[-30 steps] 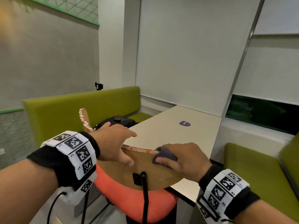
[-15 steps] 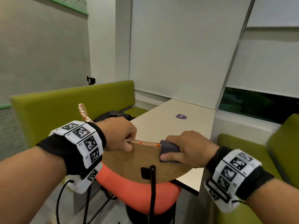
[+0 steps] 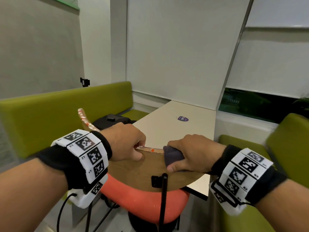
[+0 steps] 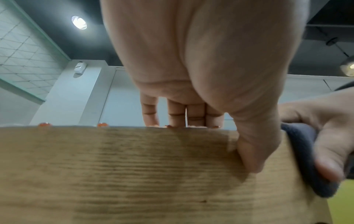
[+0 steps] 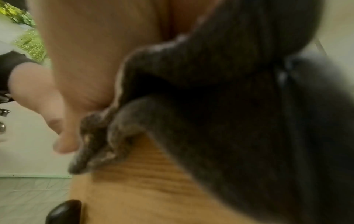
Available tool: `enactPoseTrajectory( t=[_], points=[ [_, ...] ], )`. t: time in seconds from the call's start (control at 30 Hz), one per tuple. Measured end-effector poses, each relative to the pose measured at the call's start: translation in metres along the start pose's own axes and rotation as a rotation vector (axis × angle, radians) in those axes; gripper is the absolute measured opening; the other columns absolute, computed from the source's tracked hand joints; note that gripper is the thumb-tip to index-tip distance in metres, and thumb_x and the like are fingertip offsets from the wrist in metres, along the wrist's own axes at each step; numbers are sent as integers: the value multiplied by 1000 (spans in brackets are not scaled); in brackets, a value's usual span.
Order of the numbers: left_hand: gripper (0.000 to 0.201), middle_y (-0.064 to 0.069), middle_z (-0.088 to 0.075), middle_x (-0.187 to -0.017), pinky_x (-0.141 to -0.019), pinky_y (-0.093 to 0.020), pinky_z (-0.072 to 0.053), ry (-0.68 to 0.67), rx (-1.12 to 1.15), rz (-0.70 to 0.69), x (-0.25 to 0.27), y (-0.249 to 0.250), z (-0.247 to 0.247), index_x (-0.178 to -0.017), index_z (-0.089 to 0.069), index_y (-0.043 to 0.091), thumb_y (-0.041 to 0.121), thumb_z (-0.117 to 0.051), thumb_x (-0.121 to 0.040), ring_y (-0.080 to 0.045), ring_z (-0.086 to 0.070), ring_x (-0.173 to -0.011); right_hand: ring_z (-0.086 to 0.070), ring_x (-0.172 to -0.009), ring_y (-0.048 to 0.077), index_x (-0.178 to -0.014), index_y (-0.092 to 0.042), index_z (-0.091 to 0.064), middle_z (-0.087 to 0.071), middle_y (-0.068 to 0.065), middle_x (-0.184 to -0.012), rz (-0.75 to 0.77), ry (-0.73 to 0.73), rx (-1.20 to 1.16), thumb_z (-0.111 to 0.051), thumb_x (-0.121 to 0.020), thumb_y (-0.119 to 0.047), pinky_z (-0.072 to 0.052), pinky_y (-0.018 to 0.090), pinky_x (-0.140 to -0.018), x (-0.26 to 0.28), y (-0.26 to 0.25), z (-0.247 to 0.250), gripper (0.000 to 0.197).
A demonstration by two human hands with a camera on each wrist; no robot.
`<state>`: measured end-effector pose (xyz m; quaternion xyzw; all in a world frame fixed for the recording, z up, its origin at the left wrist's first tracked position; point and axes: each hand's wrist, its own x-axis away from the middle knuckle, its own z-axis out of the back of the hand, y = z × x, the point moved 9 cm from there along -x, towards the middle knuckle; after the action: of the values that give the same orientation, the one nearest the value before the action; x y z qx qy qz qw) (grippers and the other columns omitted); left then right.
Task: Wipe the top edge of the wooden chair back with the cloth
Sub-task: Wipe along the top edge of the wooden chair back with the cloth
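The curved wooden chair back [image 3: 133, 173] stands in front of me, its top edge [image 3: 154, 150] dotted with orange spots. My left hand [image 3: 125, 144] grips that edge, fingers over the far side and thumb [image 4: 254, 151] pressed on the near face of the wood [image 4: 134, 174]. Just to its right my right hand [image 3: 192, 153] holds a dark grey cloth [image 3: 172, 156] folded over the top edge, thumb below it. In the right wrist view the cloth [image 5: 229, 106] fills most of the picture, draped over the wood [image 5: 143, 189].
An orange seat [image 3: 142, 201] and black metal frame rod [image 3: 163, 198] sit below the chair back. A white table [image 3: 175, 128] with a purple sticker [image 3: 183, 118] lies beyond. Green benches [image 3: 58, 114] line the left and right sides; a black bag [image 3: 113, 120] rests on the left bench.
My left hand has gone from resting open on the edge to gripping it. The right hand with the cloth has closed over the top edge, slightly further right.
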<state>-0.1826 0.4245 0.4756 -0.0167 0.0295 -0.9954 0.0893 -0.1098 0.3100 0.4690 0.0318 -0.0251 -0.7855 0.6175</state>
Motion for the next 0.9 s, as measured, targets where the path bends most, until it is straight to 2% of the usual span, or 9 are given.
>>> enactPoseTrajectory(
  t=[0.13, 0.17, 0.3, 0.43, 0.57, 0.63, 0.73, 0.83, 0.9],
  points=[
    [52, 10, -61, -105, -85, -38, -53, -21, -26, -12, 6, -11, -1, -112, -56, 32, 63, -65, -71, -18, -60, -94, -62, -74, 16, -101, -30, -59, -69, -8, -85, -16, 284, 114, -9, -77, -85, -49, 34, -67, 14, -5, 6, 78],
    [51, 10, -61, -103, -84, -38, -54, -19, -26, -9, 7, -16, 0, -111, -56, 32, 63, -65, -71, -17, -60, -93, -65, -74, 15, -102, -32, -62, -71, -9, -85, -3, 386, 76, -6, -80, -82, -52, 36, -65, 18, -7, 8, 78],
    [40, 11, -58, -91, -78, -35, -53, -8, -19, -1, 8, -28, 0, -100, -56, 33, 60, -65, -72, -16, -60, -87, -60, -61, 5, -96, -37, -64, -70, -12, -69, 48, 704, -85, -32, -93, -64, -44, 26, -54, 31, -9, 23, 43],
    [23, 11, -59, -86, -74, -31, -52, -2, 15, -13, 7, -32, 1, -84, -50, 38, 53, -65, -75, -12, -59, -81, -57, -60, 9, -79, -30, -63, -62, -8, -62, -105, 368, -202, -33, -81, -78, -46, 34, -58, 14, 6, 14, 56],
    [18, 9, -61, -82, -78, -38, -55, 10, 29, -4, 5, -32, 0, -77, -51, 36, 49, -63, -73, -15, -61, -80, -52, -64, 14, -79, -30, -48, -50, -12, -64, -81, 110, 5, -45, -78, -78, -36, 31, -57, -4, -11, 5, 48],
    [18, 9, -59, -79, -76, -38, -55, 7, 33, 9, 5, -32, -1, -73, -50, 35, 48, -63, -72, -14, -60, -78, -55, -69, 17, -88, -29, -50, -56, -11, -73, -41, 157, 81, -36, -81, -77, -37, 30, -60, 0, -15, 5, 50],
    [18, 9, -60, -79, -77, -37, -54, 8, 31, 31, 6, -32, 0, -74, -51, 35, 48, -62, -72, -14, -60, -77, -64, -74, 19, -101, -25, -61, -67, -6, -84, 4, 379, 141, -21, -88, -70, -46, 33, -59, 12, -19, 4, 62],
    [18, 9, -59, -79, -78, -38, -54, -2, 18, 53, 7, -32, 0, -76, -51, 35, 48, -62, -73, -15, -60, -77, -66, -65, 22, -95, -20, -69, -71, -1, -75, 111, 588, 19, -26, -99, -54, -53, 35, -54, 21, -21, 7, 55],
    [19, 9, -59, -78, -77, -38, -55, -23, 10, 63, 6, -32, 0, -75, -50, 35, 49, -63, -73, -15, -60, -77, -67, -67, 17, -95, -24, -69, -72, -6, -77, 124, 622, -43, -37, -97, -49, -54, 34, -58, 21, -18, 13, 41]
  ],
)
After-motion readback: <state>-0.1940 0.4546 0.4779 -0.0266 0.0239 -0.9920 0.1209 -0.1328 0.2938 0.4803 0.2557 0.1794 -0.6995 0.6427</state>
